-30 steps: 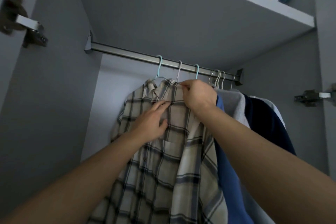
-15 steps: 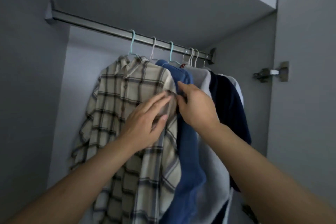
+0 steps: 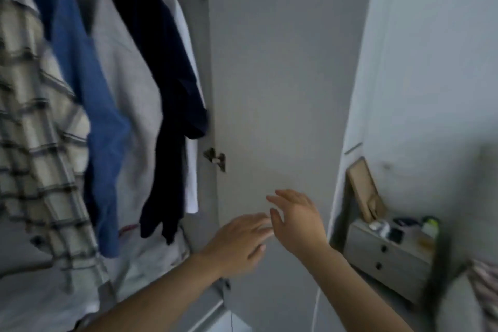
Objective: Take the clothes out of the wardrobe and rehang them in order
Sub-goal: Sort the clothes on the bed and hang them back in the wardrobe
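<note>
Several garments hang inside the wardrobe on the left: a plaid shirt [image 3: 35, 129], a blue shirt [image 3: 89, 105], a light grey top [image 3: 126, 94], a navy garment [image 3: 167, 83] and a white one [image 3: 188, 43] behind it. The rail and hangers are out of frame. My left hand [image 3: 239, 242] and my right hand [image 3: 296, 221] are low in front of the open wardrobe door [image 3: 275, 89], away from the clothes. Both have spread, relaxed fingers and hold nothing. The picture is blurred by motion.
Door hinges [image 3: 215, 160] sit on the wardrobe's side panel. To the right a small grey drawer unit [image 3: 388, 259] carries several small items, with a brown board [image 3: 363, 191] leaning on the wall. A striped cloth [image 3: 485, 283] shows at the right edge.
Both hands let go of the plaid and blue shirts and dropped down to the right, in front of the door. The view swung down and right, so the rail left the frame.
</note>
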